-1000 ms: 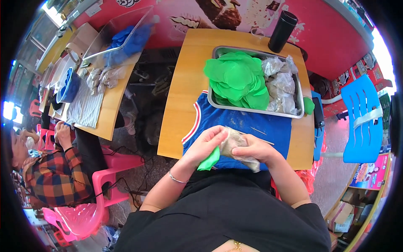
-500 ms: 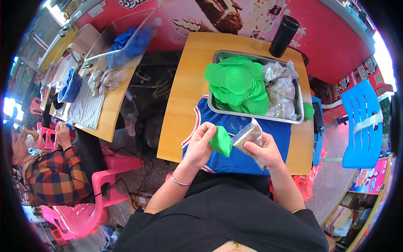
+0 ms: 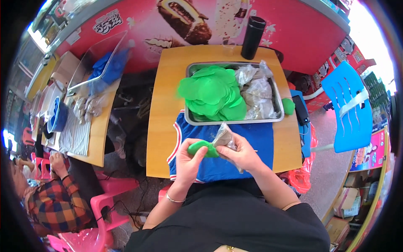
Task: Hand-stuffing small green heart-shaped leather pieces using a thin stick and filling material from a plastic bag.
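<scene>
My left hand (image 3: 187, 163) pinches a soft green pouch-like piece (image 3: 197, 147) between thumb and fingers. My right hand (image 3: 243, 155) grips a small clear plastic bag (image 3: 224, 136) with greyish-brown, grainy-looking filling. Bag and green piece touch in front of me; whether the bag is inside its opening cannot be made out. Both are held above a blue cloth (image 3: 262, 143) with red-and-white trim, spread on the table. Beyond it, a metal tray (image 3: 235, 123) carries a heap of flat, rounded green pieces (image 3: 214, 92) on the left and several similar filled bags (image 3: 257, 92) on the right.
The wooden table (image 3: 158, 143) bears a black cylindrical bottle (image 3: 253, 38) at the back. A green piece (image 3: 288, 106) lies right of the tray. A blue chair (image 3: 347, 109) stands at right. Leftward, a person in a checked shirt (image 3: 58, 201) sits by another table (image 3: 100, 136).
My hands have come together, bringing the green piece against the bag. The left thumb now presses over the green piece. The view has shifted, so the table appears farther left.
</scene>
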Action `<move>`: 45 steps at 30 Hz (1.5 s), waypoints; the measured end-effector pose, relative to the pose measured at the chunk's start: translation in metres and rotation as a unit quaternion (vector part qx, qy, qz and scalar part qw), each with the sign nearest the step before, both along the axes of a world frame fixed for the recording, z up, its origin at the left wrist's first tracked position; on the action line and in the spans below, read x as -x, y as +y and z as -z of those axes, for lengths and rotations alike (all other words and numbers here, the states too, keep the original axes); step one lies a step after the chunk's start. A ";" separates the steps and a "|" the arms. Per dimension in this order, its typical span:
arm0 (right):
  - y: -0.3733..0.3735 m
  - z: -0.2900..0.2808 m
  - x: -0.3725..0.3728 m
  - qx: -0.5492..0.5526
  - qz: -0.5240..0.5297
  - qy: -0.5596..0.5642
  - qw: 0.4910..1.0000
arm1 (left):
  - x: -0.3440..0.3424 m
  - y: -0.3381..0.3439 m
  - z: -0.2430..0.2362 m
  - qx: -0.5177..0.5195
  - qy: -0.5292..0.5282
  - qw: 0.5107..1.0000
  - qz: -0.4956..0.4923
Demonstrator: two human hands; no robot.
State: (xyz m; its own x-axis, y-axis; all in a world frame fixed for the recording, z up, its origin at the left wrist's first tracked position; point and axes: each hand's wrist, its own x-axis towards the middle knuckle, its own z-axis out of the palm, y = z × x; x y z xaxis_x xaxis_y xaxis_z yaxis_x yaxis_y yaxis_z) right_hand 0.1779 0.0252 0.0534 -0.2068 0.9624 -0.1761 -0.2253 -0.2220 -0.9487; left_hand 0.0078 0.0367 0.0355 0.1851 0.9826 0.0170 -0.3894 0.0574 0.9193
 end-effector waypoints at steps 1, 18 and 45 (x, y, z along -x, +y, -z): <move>0.000 -0.001 0.000 -0.001 -0.006 -0.005 1.000 | -0.001 -0.001 -0.002 0.002 0.002 1.000 0.009; 0.008 -0.012 -0.009 0.007 -0.186 -0.129 0.974 | -0.007 -0.004 0.002 0.080 -0.085 0.993 -0.009; -0.006 0.002 0.008 -0.029 0.012 -0.038 0.999 | -0.014 -0.010 0.006 0.051 -0.093 0.994 -0.025</move>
State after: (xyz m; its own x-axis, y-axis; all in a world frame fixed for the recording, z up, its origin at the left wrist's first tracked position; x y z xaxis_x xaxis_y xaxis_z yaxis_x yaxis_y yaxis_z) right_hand 0.1696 0.0197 0.0519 -0.1711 0.9762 -0.1334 -0.1575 -0.1607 -0.9743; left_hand 0.0215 0.0266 0.0291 0.1381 0.9890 -0.0531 -0.5572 0.1219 0.8214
